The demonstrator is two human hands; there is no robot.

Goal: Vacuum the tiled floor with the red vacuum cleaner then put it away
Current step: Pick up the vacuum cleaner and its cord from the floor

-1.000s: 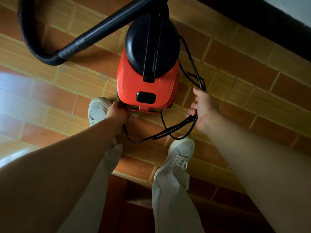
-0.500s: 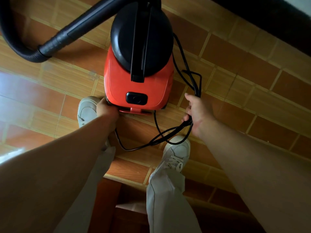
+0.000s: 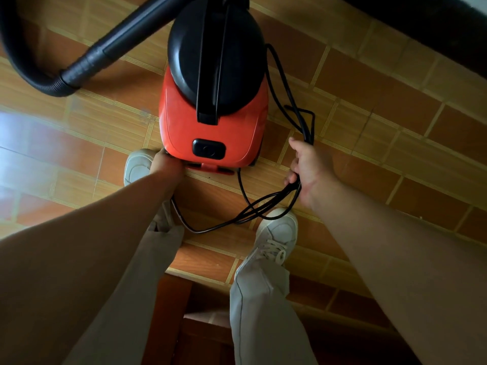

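Note:
The red vacuum cleaner (image 3: 210, 133) with its black top stands on the tiled floor (image 3: 369, 133) just in front of my feet. Its black hose (image 3: 34, 75) curves off to the upper left. My right hand (image 3: 308, 169) grips a bundle of looped black power cord (image 3: 303, 122) to the right of the vacuum. My left hand (image 3: 163, 164) is down at the vacuum's near left corner. A strand of the cord runs out from under it and loops across to the bundle. Its fingers are hidden behind the wrist.
My white shoes (image 3: 276, 233) stand on the tiles on either side of the hanging cord loop. A dark low edge (image 3: 421, 25) runs along the upper right. Brown wood (image 3: 168, 312) lies under my legs at the bottom.
The vacuum now sits closer and larger in view. My right hand has shifted slightly down and left with the cord bundle. My left hand stays at the vacuum's base.

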